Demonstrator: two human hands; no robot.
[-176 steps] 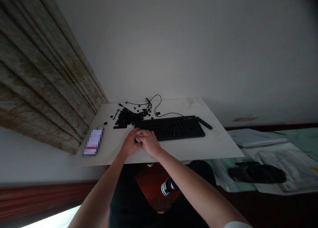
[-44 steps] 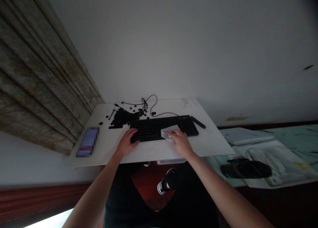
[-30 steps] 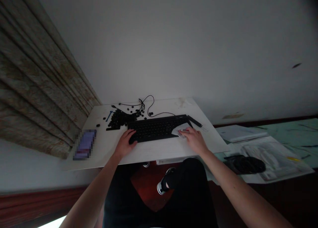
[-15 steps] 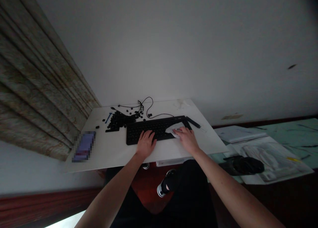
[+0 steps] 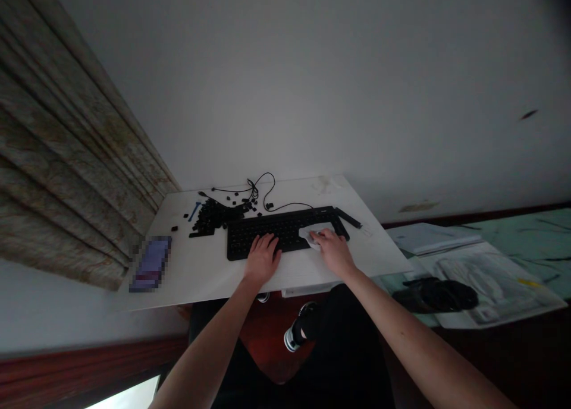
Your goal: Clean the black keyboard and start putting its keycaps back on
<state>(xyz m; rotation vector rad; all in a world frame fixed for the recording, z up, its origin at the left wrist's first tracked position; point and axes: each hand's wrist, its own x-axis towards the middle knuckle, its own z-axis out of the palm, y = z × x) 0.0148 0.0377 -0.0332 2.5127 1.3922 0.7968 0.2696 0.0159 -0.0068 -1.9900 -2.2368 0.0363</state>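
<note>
A black keyboard (image 5: 243,240) with its keycaps off lies near the front of the white table (image 5: 196,278). My left hand (image 5: 262,257) rests on the keyboard's front edge, fingers stretched out and holding nothing. On the keyboard's right part, my right hand (image 5: 332,248) presses a crumpled white tissue (image 5: 314,229), its fingers closed on it. Left of the keyboard is a heap of loose black keycaps (image 5: 212,216), with a blue tool (image 5: 195,210) beside it. My right palm hides the keyboard's near right area.
A blurred purple phone-like item (image 5: 151,263) lies at the table's left. A black cable (image 5: 272,189) curls behind the keyboard. A narrow black strip (image 5: 348,217) sits at its right end. Further right, papers (image 5: 432,239) and a dark object (image 5: 441,294) lie on a lower surface.
My right hand has shifted slightly with the tissue, which now looks more bunched on the keyboard. My left hand stays in place.
</note>
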